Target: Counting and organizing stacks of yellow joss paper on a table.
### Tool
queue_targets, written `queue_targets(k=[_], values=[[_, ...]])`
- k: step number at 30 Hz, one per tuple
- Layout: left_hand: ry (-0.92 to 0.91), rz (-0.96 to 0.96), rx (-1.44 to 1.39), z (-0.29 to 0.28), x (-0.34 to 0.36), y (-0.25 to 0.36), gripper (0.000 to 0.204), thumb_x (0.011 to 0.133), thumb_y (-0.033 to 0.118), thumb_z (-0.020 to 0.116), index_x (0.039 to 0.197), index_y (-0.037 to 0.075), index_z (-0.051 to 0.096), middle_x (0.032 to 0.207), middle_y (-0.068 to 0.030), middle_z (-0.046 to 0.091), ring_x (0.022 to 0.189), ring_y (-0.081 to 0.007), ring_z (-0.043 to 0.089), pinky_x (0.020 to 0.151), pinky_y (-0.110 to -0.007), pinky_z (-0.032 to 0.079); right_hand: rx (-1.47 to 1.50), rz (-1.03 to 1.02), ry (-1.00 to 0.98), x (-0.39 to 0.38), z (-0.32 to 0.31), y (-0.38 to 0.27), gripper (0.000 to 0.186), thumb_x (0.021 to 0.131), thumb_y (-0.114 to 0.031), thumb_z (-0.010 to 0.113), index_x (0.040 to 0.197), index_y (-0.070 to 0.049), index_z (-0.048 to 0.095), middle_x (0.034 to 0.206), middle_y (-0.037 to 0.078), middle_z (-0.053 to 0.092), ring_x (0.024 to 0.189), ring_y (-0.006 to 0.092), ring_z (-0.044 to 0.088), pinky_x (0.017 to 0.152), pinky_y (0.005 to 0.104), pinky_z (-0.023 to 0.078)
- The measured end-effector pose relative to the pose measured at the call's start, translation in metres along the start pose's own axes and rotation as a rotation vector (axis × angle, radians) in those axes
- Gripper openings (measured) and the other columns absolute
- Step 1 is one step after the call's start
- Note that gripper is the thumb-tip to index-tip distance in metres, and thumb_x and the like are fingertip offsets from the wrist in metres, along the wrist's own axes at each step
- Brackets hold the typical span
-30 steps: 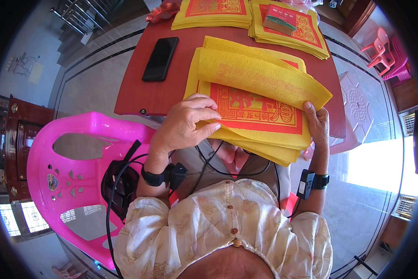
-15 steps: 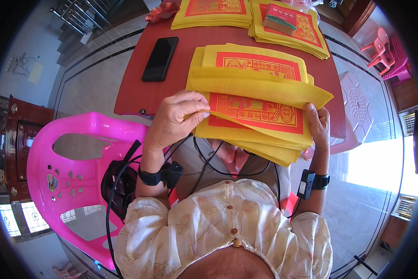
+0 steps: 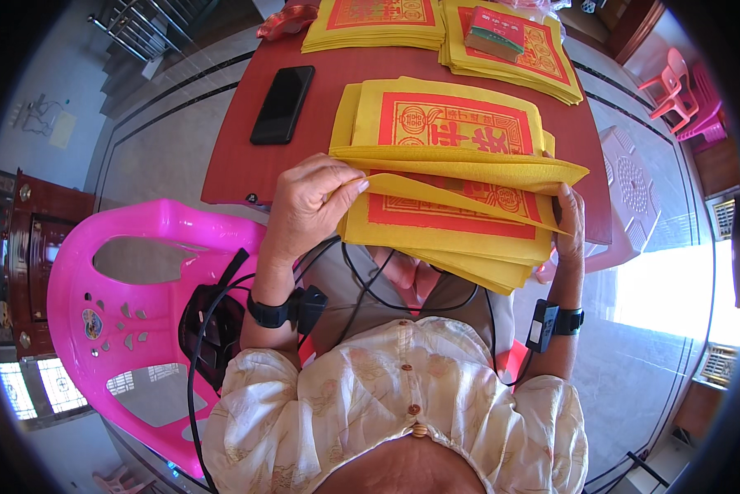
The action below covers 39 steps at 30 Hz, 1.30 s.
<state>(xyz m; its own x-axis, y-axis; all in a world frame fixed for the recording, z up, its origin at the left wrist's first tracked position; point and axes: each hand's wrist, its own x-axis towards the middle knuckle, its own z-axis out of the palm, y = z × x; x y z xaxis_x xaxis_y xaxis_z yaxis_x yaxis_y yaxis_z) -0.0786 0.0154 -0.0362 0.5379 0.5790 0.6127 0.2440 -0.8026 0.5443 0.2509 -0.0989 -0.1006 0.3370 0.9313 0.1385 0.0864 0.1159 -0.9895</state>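
A stack of yellow paper sheets with red printed panels (image 3: 460,239) lies at the near table edge, reaching over my lap. My left hand (image 3: 314,202) pinches the left end of a lifted sheet (image 3: 444,193) between thumb and fingers; its near edge is curled up and away from me. Beyond it, another raised yellow fold (image 3: 477,169) spans between my hands. My right hand (image 3: 571,218) grips the right end of the sheets, thumb uppermost, other fingers partly hidden. Just behind lies a second pile of the same printed paper (image 3: 460,111).
On the red table (image 3: 238,169) a black phone (image 3: 283,104) lies left. Two more yellow paper stacks (image 3: 374,39) (image 3: 547,78) sit at the far side, one bearing a small red-green book (image 3: 495,31). A pink plastic chair (image 3: 73,280) stands left; cables cross my lap.
The near edge of the lower sheet has risen and moved away from me with my left hand. The farther fold has dropped, uncovering more red print behind. My right thumb has shifted slightly.
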Motion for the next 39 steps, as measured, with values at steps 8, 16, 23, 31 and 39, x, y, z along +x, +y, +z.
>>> queue_targets(k=[8,16,23,31,39], values=[[0.043,-0.078,-0.044,0.004,0.0,0.0,0.007,0.078,0.002,0.064,0.082,-0.005,0.063,0.069,-0.0118,0.061,0.059,-0.0187,0.06,0.051,-0.026,0.045,0.219,0.035,-0.05,0.001,-0.007,0.013,0.062,0.093,-0.044,0.036,0.133,0.003,0.034,0.121,0.016,0.051,0.11,0.0199,0.049,0.097,0.0319,0.036],[0.065,-0.222,-0.135,0.006,0.0,0.004,0.008,0.08,0.002,0.063,0.082,-0.006,0.063,0.068,-0.0093,0.061,0.058,-0.0121,0.058,0.05,-0.023,0.043,0.302,0.03,0.058,0.0,0.003,0.01,0.059,0.094,-0.047,0.03,0.133,-0.002,0.039,0.115,0.01,0.054,0.1,0.0147,0.053,0.088,0.0281,0.042],[0.079,-0.221,-0.163,0.007,0.0,0.005,0.007,0.08,0.002,0.063,0.082,-0.006,0.063,0.068,-0.0085,0.06,0.058,-0.011,0.057,0.051,-0.022,0.043,0.198,0.022,-0.007,0.003,-0.003,0.014,0.066,0.086,-0.053,0.046,0.13,-0.003,0.044,0.118,0.013,0.055,0.118,0.0196,0.043,0.1,0.0341,0.033],[0.138,-0.182,-0.216,0.007,0.0,0.005,0.009,0.08,-0.001,0.062,0.088,-0.006,0.062,0.077,-0.0064,0.059,0.063,-0.0077,0.054,0.054,-0.019,0.043,-0.015,-0.126,0.007,0.001,0.008,0.003,0.043,0.082,-0.029,0.065,0.113,0.0,0.059,0.109,0.01,0.061,0.11,0.0181,0.049,0.093,0.0348,0.04],[0.314,-0.173,-0.372,0.003,-0.003,0.003,0.011,0.079,-0.006,0.061,0.089,-0.004,0.06,0.088,-0.005,0.056,0.068,-0.0049,0.052,0.056,-0.018,0.044,-0.007,-0.083,0.057,-0.001,0.014,-0.001,0.03,0.09,-0.028,0.056,0.095,0.002,0.061,0.084,0.003,0.065,0.075,0.006,0.057,0.065,0.023,0.049]])
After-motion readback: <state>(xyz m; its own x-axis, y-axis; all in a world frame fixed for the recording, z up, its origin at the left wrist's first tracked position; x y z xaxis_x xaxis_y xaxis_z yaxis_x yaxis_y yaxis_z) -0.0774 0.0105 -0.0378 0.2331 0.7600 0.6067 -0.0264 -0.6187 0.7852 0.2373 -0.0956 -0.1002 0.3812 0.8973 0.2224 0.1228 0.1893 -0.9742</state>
